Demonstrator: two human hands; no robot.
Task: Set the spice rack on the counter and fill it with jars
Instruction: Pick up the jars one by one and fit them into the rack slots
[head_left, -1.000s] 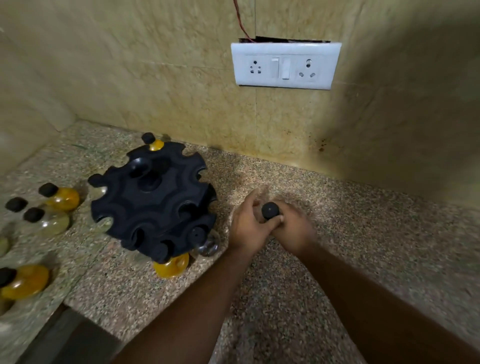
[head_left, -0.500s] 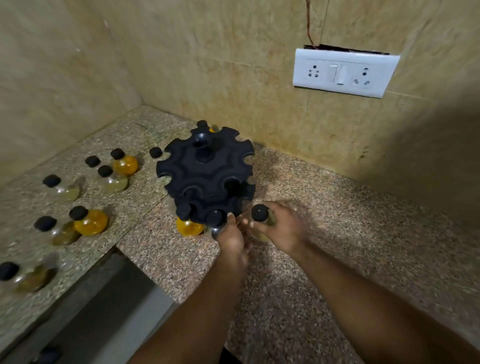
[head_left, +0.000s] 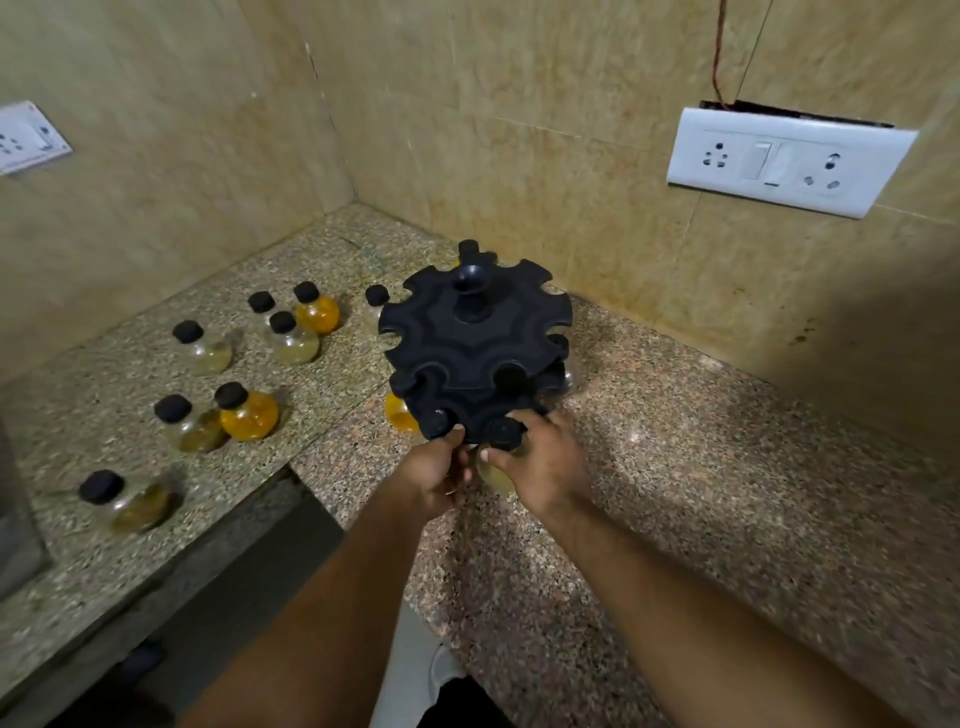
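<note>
1. Since half a second back: carried up against the near rim of the spice rack (head_left: 475, 345), the jar (head_left: 496, 470) in the right hand, its black cap now at a lower-tier notch; swung a little rightward, the view.
2. Far left on the counter (head_left: 675, 467): loose jars waiting well apart from the rack, among them a pale one (head_left: 132, 499) near the edge and an amber one (head_left: 247, 413) further in.
3. Centre: black two-tier rack standing upright on the counter, a few notches already filled, one yellow jar (head_left: 400, 415) hanging at its left underside.
4. Left hand (head_left: 434, 475): fingertips pressed on the lower tier's rim, apparently steadying it; closed on nothing else.
5. Right hand (head_left: 540, 473): fingers wrapped round the jar's glass body, thumb across the front.
6. Step in hand, by judgement: seating this jar's neck in the notch.
7. Next move likely calling for a level push inward, then release and a reach left for another jar.
</note>
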